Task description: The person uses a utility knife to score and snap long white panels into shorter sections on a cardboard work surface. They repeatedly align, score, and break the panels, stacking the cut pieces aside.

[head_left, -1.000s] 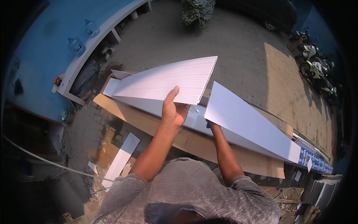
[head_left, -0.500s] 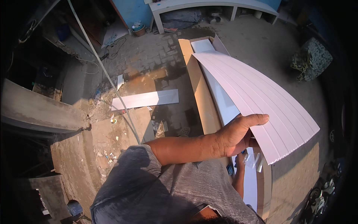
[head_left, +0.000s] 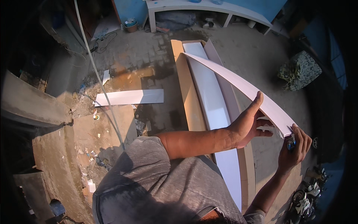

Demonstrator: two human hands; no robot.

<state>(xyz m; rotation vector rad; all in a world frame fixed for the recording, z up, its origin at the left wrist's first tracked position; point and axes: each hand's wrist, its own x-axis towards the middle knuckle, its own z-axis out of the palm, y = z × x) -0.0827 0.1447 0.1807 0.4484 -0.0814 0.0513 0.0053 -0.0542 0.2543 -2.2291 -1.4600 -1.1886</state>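
A long, white, ribbed plastic panel (head_left: 238,81) rises in a bend from the carton's far end to my hands, tilted so that it looks narrow. My left hand (head_left: 246,125) holds it near its raised end, thumb over the face and fingers loosely spread below the edge. At the panel's end corner my right hand (head_left: 297,147) is closed, its fingers at the corner. A small blue and silver thing (head_left: 291,143), too little to name, shows in that hand. Thin clear plastic film (head_left: 278,130) hangs at the panel's end between my hands.
Below lies a long open cardboard carton (head_left: 190,100) with more white panels (head_left: 214,97). A loose white strip (head_left: 130,97) rests on the littered ground to the left. A thin pole (head_left: 95,67) slants past it. Motorbikes (head_left: 307,196) stand at lower right, a patterned covered bundle (head_left: 301,71) farther back.
The panel has tipped from face-up toward its edge. My right hand came up from beside the carton to the panel's end. My left hand's fingers have loosened and spread.
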